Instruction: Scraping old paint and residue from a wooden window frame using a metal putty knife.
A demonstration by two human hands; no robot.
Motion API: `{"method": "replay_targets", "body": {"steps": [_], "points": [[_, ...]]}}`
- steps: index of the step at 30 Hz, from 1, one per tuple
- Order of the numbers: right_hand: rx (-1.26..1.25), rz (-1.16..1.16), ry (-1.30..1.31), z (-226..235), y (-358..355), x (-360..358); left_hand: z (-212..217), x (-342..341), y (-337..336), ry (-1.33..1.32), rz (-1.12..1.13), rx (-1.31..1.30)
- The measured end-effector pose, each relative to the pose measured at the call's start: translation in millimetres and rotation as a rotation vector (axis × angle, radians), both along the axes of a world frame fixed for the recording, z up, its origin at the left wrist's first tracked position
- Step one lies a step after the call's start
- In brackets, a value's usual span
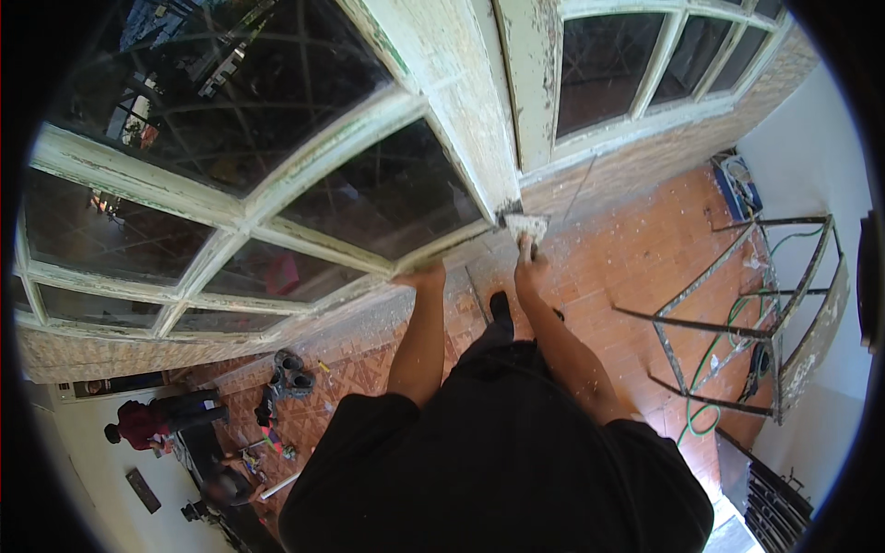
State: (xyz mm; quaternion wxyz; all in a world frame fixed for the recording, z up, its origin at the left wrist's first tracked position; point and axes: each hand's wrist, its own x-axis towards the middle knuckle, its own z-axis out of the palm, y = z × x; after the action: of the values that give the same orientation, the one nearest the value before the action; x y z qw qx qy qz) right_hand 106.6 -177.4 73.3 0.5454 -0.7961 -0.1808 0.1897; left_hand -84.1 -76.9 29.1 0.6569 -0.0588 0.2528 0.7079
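1. The window frame (241, 218), whitish with worn, flaking paint and dark glass panes, fills the far left; a second window (616, 69) stands at the far right.
2. The orange tiled floor (599, 276) spreads below, speckled with pale bits near the wall.
3. On the right, a rusty metal frame (714, 328) lies on the floor beside the white wall.
4. Well apart on the left is a person in a dark red top (146, 427).
5. A green hose (704, 426) loops around the metal frame's near side.
6. The left hand (424, 275) touches the window frame's lower edge; I cannot tell how its fingers sit.
7. The right hand (531, 271) has its fingers closed around the scraper's handle.
8. The scraper (526, 226), its blade whitish, is at the window frame's lower right corner.
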Motion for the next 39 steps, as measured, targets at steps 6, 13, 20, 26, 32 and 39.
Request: {"method": "replay_targets", "body": {"steps": [6,13,20,26,32,39], "points": [[-0.071,0.047,0.029,31.5,10.1,-1.7,33.3,10.0,-7.4,0.012,0.004,-0.011],[0.137,-0.015,-0.069,39.1,15.7,-7.8,30.9,2.2,-3.4,-0.015,0.008,0.009],[0.015,0.057,0.172,39.2,24.5,-0.2,24.2,2.9,-5.7,0.074,0.000,0.009],[-0.100,0.013,0.248,27.7,12.9,-12.4,9.7,-5.9,-8.6,0.142,-0.015,0.075],[0.129,-0.123,0.241,7.9,10.0,-11.0,47.5,20.2,-7.7,0.021,-0.020,0.049],[0.075,-0.103,0.122,-13.4,12.2,0.2,48.4,23.9,-4.6,-0.004,-0.077,0.047]]}}
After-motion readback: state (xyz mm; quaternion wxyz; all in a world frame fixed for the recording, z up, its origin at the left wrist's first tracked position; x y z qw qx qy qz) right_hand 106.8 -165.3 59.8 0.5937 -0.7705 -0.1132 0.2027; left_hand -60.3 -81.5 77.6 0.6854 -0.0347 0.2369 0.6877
